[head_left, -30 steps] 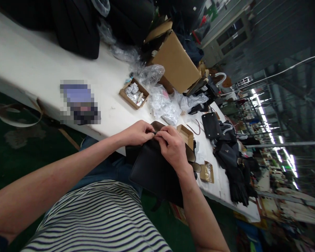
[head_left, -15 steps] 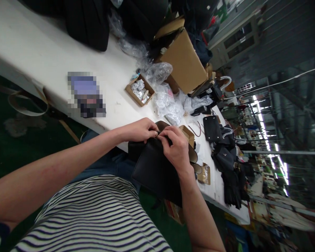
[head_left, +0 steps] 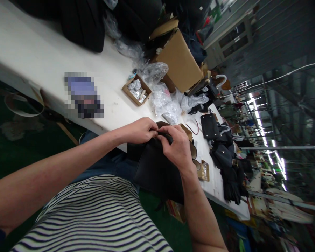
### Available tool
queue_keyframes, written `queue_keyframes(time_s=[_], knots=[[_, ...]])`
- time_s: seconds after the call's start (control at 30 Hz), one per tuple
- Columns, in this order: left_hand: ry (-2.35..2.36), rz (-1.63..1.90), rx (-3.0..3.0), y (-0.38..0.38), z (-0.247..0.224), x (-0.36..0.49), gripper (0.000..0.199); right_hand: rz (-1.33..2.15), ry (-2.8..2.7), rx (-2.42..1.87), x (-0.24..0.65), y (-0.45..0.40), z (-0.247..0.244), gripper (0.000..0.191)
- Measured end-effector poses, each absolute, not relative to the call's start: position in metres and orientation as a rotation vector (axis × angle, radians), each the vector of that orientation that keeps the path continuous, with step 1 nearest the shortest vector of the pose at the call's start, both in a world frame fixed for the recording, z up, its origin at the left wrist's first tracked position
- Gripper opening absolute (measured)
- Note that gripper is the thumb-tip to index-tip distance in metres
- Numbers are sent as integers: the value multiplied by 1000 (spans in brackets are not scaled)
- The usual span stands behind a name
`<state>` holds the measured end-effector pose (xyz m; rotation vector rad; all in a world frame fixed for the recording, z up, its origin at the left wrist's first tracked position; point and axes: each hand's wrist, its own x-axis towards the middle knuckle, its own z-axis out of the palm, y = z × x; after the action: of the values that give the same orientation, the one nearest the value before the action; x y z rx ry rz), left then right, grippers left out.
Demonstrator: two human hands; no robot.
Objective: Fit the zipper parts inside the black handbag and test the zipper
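Note:
A black bag (head_left: 157, 168) with a smooth leather-like surface leans at the table's front edge, close to my body. My left hand (head_left: 144, 130) pinches the bag's upper edge between thumb and fingers. Right beside it, my right hand (head_left: 176, 145) grips the same edge, with thumb and forefinger nearly meeting the left fingertips. Whatever small part lies between the fingertips is too hidden to make out. Brownish lining or curved edging (head_left: 193, 150) shows behind my right hand.
On the white table (head_left: 115, 108) stand a small carton (head_left: 136, 99) of wrapped bits, clear plastic bags (head_left: 162, 101) and a large cardboard box (head_left: 180, 59). A pixelated item (head_left: 84, 94) lies left. Black bags (head_left: 223, 157) are heaped at right; another small box (head_left: 204, 170) sits nearer.
Both hands stay at the bag's edge, with the fingertips shifted slightly closer together. The whole view has moved a little, so the table's contents appear slightly farther left.

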<state>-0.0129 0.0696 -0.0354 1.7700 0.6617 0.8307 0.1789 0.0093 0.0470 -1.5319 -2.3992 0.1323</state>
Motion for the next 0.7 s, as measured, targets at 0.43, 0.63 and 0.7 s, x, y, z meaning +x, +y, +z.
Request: queue_keyframes(time_s=[0.43, 0.63, 0.7], knots=[[781, 884, 1794, 42, -21, -10, 19, 193, -2425, -1562, 182, -6, 54, 19], [753, 926, 1774, 42, -27, -10, 21, 180, -2374, -1581, 179, -9, 47, 23], [733, 945, 1768, 43, -29, -10, 22, 192, -2362, -1594, 179, -8, 46, 23]])
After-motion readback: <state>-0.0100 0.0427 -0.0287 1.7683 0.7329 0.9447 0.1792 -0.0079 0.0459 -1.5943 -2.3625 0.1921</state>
